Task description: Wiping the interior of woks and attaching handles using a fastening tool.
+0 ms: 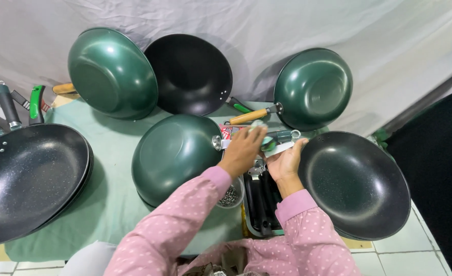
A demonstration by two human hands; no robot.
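Between crowded pan rims, both hands [244, 151] [286, 161] on a green handle [279, 136].

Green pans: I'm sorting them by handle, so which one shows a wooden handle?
The green pan at the back right, propped against the white sheet. Its tan wooden handle points left toward the hands; the other green pans' handles aren't clearly visible.

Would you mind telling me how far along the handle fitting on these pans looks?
Done, apparently: the green pan at the back has a wooden handle. In hand: the left hand and right hand work at the overturned green pan's handle mount. Left: dark handles in the tray, and the black pan shows no handle.
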